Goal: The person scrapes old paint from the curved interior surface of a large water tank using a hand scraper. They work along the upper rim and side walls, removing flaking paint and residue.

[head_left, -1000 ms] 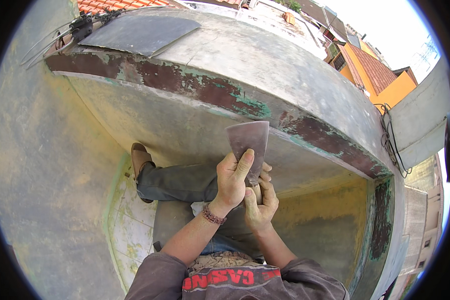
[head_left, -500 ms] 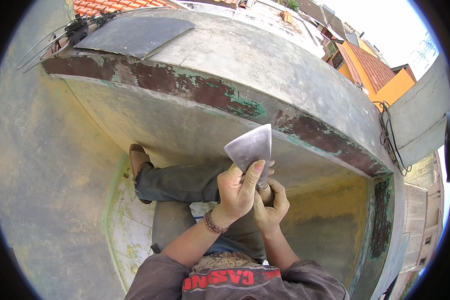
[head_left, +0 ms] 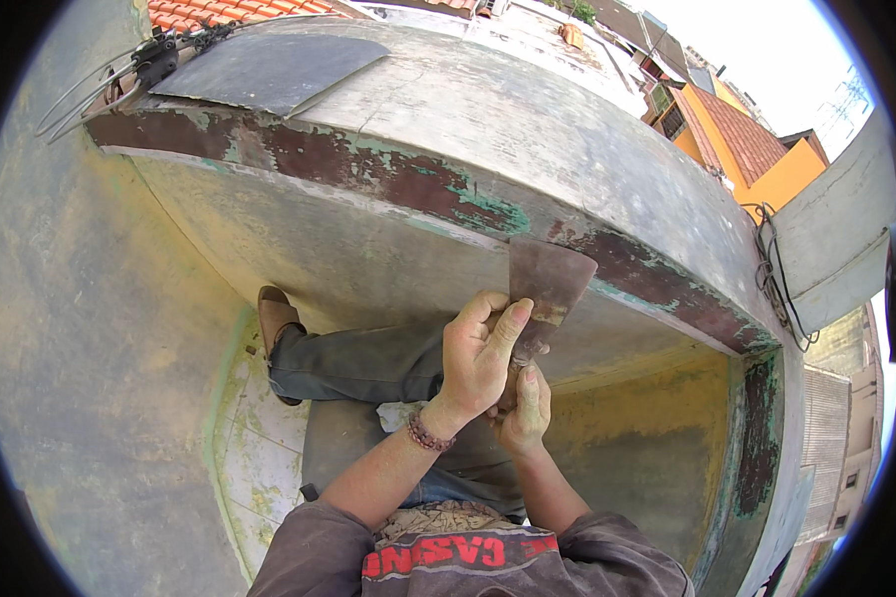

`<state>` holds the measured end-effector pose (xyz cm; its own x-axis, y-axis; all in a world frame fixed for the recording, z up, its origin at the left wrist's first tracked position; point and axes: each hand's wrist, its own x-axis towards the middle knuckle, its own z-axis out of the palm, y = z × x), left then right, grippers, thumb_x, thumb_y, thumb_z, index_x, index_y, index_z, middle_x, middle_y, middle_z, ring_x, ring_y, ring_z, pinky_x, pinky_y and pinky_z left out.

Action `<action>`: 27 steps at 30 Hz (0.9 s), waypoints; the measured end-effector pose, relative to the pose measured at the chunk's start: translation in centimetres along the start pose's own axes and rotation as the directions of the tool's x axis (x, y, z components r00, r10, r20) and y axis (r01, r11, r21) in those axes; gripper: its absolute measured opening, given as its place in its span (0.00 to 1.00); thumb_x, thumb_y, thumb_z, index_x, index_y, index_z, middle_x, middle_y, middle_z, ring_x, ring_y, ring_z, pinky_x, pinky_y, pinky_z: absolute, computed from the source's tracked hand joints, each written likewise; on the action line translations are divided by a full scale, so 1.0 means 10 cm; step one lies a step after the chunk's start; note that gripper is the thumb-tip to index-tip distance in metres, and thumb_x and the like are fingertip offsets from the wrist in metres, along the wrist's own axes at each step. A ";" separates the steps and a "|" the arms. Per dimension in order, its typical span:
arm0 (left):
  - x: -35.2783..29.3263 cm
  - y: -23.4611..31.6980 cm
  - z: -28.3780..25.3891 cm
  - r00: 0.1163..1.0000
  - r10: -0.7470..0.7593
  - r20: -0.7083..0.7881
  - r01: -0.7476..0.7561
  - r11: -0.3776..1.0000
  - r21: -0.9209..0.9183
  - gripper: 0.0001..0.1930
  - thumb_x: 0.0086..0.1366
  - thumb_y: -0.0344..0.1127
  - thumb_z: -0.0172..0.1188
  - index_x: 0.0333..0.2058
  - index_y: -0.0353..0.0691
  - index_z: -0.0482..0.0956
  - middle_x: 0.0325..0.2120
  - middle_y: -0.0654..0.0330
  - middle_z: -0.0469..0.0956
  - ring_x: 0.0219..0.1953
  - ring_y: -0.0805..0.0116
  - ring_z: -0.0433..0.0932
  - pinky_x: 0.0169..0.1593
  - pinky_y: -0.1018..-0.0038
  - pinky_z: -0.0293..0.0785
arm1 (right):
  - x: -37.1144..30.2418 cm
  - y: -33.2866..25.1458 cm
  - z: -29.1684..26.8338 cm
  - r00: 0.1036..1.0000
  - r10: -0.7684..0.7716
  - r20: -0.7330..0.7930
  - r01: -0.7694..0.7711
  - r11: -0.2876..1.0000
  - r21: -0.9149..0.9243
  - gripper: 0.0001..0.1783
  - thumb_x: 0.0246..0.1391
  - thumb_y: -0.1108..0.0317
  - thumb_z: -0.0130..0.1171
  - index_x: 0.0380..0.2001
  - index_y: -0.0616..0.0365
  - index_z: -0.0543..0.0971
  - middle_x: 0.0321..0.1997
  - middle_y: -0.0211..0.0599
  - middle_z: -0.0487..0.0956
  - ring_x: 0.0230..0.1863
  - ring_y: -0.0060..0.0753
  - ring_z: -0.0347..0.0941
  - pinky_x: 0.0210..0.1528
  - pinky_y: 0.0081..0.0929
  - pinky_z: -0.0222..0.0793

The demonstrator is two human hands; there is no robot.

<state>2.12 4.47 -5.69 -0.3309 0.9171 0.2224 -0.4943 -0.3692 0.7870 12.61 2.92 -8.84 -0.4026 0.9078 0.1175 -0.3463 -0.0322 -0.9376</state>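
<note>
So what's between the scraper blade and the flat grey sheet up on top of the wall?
In the head view, the wall's peeling dark red and green band runs between the scraper blade and the grey sheet, then bare grey concrete.

So I count two hands on one wide scraper (head_left: 548, 284), one beaded bracelet (head_left: 426, 433), one brown shoe (head_left: 277, 316), and one grey slab (head_left: 269, 72) far left.
</note>
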 end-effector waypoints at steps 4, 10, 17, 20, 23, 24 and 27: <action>0.01 0.01 -0.04 0.993 -0.084 0.086 0.088 0.995 -0.040 0.14 0.71 0.41 0.52 0.32 0.34 0.72 0.24 0.62 0.76 0.24 0.74 0.79 0.26 0.78 0.75 | -0.04 0.03 0.03 0.999 0.029 0.023 -0.030 0.996 0.088 0.23 0.68 0.50 0.38 0.36 0.62 0.70 0.21 0.31 0.68 0.15 0.18 0.60 0.15 0.16 0.57; 0.07 0.16 -0.04 0.974 -0.069 0.217 0.059 0.997 0.049 0.18 0.73 0.46 0.48 0.32 0.35 0.71 0.23 0.63 0.75 0.21 0.75 0.78 0.25 0.77 0.75 | -0.02 0.02 0.19 0.992 -0.116 -0.056 0.119 0.991 0.054 0.22 0.68 0.53 0.36 0.35 0.62 0.69 0.20 0.30 0.68 0.14 0.17 0.59 0.14 0.15 0.56; 0.04 0.15 -0.01 0.982 -0.078 0.173 0.062 0.994 0.093 0.19 0.72 0.48 0.47 0.31 0.35 0.71 0.22 0.65 0.73 0.20 0.78 0.76 0.24 0.79 0.75 | -0.13 -0.07 0.29 0.990 -0.085 -0.116 0.079 0.995 -0.052 0.21 0.69 0.50 0.35 0.40 0.59 0.66 0.18 0.27 0.65 0.10 0.16 0.54 0.10 0.16 0.52; 0.01 0.23 0.01 0.984 -0.102 0.149 0.087 0.991 0.106 0.19 0.72 0.48 0.48 0.30 0.36 0.71 0.22 0.66 0.72 0.20 0.79 0.74 0.23 0.79 0.75 | -0.17 -0.11 0.32 0.991 -0.027 -0.130 0.027 1.000 0.005 0.22 0.69 0.49 0.35 0.40 0.59 0.66 0.18 0.27 0.64 0.10 0.16 0.53 0.10 0.16 0.52; -0.03 0.26 0.06 0.972 -0.177 0.153 0.171 0.984 0.052 0.19 0.72 0.48 0.48 0.29 0.37 0.70 0.21 0.68 0.70 0.20 0.80 0.73 0.22 0.79 0.75 | -0.18 -0.15 0.33 0.991 -0.043 -0.123 0.044 0.999 0.000 0.22 0.68 0.49 0.36 0.40 0.58 0.66 0.18 0.27 0.64 0.10 0.16 0.53 0.11 0.15 0.51; 0.03 0.31 0.07 0.971 -0.160 0.179 0.159 0.987 0.021 0.19 0.72 0.47 0.48 0.29 0.37 0.70 0.22 0.68 0.70 0.20 0.80 0.73 0.22 0.79 0.75 | -0.12 -0.20 0.36 0.990 -0.075 -0.117 0.073 0.997 -0.019 0.22 0.68 0.49 0.36 0.40 0.58 0.66 0.18 0.27 0.64 0.10 0.16 0.53 0.11 0.15 0.51; 0.05 0.34 0.09 0.963 -0.182 0.198 0.198 0.978 -0.061 0.19 0.72 0.47 0.48 0.28 0.37 0.70 0.22 0.68 0.70 0.20 0.80 0.73 0.22 0.79 0.74 | -0.16 -0.22 0.35 0.993 -0.070 -0.097 0.068 0.997 -0.023 0.22 0.68 0.49 0.36 0.41 0.58 0.66 0.19 0.28 0.64 0.11 0.16 0.53 0.11 0.15 0.51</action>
<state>1.02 3.83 -2.39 -0.0693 0.9804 0.1846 -0.5980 -0.1889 0.7789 11.09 0.08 -5.81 -0.2934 0.9441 0.1505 -0.3529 0.0394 -0.9348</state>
